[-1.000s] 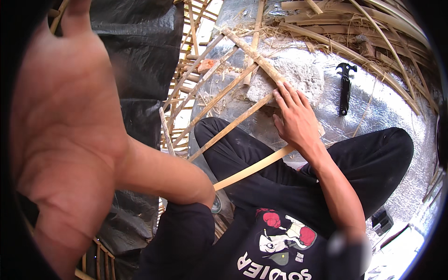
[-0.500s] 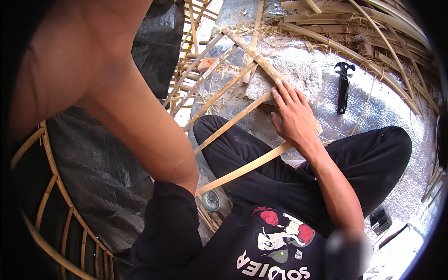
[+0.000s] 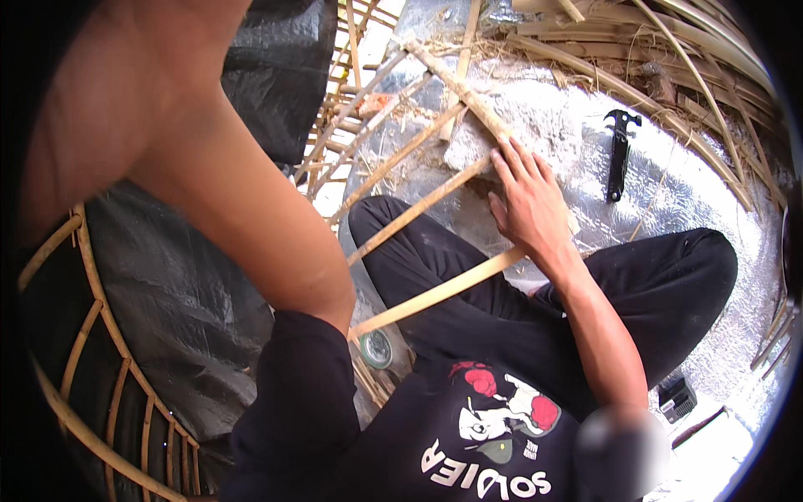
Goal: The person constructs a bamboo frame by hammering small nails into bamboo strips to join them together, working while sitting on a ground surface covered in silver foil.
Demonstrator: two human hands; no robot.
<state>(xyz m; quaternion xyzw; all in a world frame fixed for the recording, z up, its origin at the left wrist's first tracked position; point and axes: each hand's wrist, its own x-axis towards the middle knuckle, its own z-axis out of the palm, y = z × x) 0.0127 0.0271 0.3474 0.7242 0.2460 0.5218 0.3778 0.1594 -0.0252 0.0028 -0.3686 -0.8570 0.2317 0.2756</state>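
Observation:
My right hand (image 3: 532, 197) lies over a bamboo frame (image 3: 418, 213), its fingers stretched out along the frame's end strip and its thumb apart. Thin cross slats run from that strip toward the lower left, over my bent leg. A wider pale bamboo slat (image 3: 443, 290) passes under my right wrist and crosses my lap. The strip's far part rests by a rough grey stone block (image 3: 548, 138). My left hand (image 3: 125, 100) is raised close to the camera at the upper left, large and blurred. Its fingers cannot be made out, nor whether they hold anything.
A black hammer-headed multi-tool (image 3: 619, 156) lies on the silvery foil mat (image 3: 669, 188), right of the stone. Bamboo strips (image 3: 619, 79) are piled at the far right. Black sheeting (image 3: 184, 293) and a curved bamboo lattice (image 3: 109, 335) stand at left. A round greenish roll (image 3: 375, 348) sits beside my lap.
My raised left arm has shifted slightly up and left in view. My right hand stays on the bamboo frame, and the whole view has moved a little.

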